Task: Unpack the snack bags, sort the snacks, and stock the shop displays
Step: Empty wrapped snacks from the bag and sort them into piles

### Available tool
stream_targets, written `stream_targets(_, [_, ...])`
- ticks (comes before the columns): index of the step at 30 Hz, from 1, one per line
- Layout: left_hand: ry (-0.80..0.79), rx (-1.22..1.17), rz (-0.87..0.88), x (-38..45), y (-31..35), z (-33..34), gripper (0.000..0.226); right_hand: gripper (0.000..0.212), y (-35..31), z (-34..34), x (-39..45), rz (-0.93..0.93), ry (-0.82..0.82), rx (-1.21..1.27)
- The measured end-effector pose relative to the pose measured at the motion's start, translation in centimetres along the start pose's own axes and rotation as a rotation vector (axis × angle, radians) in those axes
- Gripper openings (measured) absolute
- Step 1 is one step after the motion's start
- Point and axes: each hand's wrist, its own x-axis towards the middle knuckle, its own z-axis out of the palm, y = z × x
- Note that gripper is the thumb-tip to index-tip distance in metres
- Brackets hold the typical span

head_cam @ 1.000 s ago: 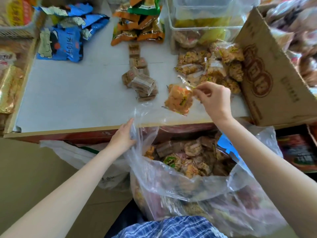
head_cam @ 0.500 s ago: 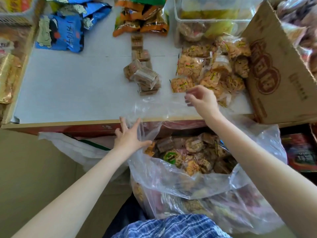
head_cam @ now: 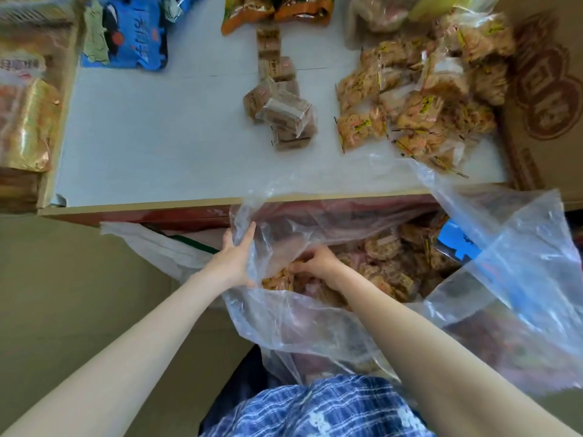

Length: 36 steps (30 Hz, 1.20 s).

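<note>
Your left hand [head_cam: 236,258] holds back the rim of the clear plastic bag [head_cam: 315,323] below the bench [head_cam: 151,134] edge, keeping its mouth wide so your right hand [head_cam: 318,266] can dig inside, its grip clenched around orange snack packets [head_cam: 280,280]. Half a second ago that right hand hovered empty over the bench; the sorted orange pile [head_cam: 416,99] lies beside the brown bars [head_cam: 284,111].

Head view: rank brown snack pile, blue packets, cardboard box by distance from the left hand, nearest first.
From the left hand, which holds the clear bag's edge:
1. Brown snack pile, middle of the table, straight ahead.
2. Blue packets, far left corner of the table.
3. Cardboard box, far right edge.
</note>
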Motion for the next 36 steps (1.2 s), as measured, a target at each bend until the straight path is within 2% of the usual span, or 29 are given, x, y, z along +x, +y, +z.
stream_targets(7, [0.154, -0.094, 0.008, 0.5, 1.0, -0.4, 0.104, 0.02, 0.2, -4.6, -4.6, -0.143, 0.08, 0.098])
stream_targets(12, [0.211, -0.155, 0.024, 0.6, 1.7, -0.6, 0.098, 0.015, -2.8, -9.5, -9.7, -0.25, 0.173, 0.163])
stream_targets(15, [0.276, -0.143, 0.034, 0.4, 2.1, -1.3, 0.088, 0.02, -6.4, -12.6, -10.4, -0.373, 0.378, 0.296])
stream_targets(19, [0.329, -0.149, 0.071, -0.1, 2.8, -2.0, 0.082, 0.017, -11.9, -16.6, -6.4, -0.415, 0.683, 0.457])
stream_targets(23, [0.312, -0.152, 0.08, -0.6, 3.0, -1.7, 0.085, 0.02, -16.0, -18.6, -1.7, -0.387, 0.913, 0.383])
stream_targets(27, [0.318, -0.135, 0.069, -0.9, 2.7, -1.4, 0.085, 0.04, -17.2, -18.2, 0.5, -0.344, 0.804, 0.167])
stream_targets(30, [0.39, -0.029, 0.068, -1.0, 2.4, -1.6, 0.079, 0.043, -15.7, -17.4, -0.7, -0.329, 0.75, 0.058])
stream_targets(34, [0.543, 0.183, 0.238, -0.6, 2.5, -1.5, 0.071, 0.037, -11.8, -16.8, -5.1, -0.467, 0.806, -0.074])
stream_targets(36, [0.549, 0.209, 0.341, -0.5, 3.1, -1.2, 0.065, 0.03, -9.0, -16.4, -7.8, -0.62, 0.767, -0.279])
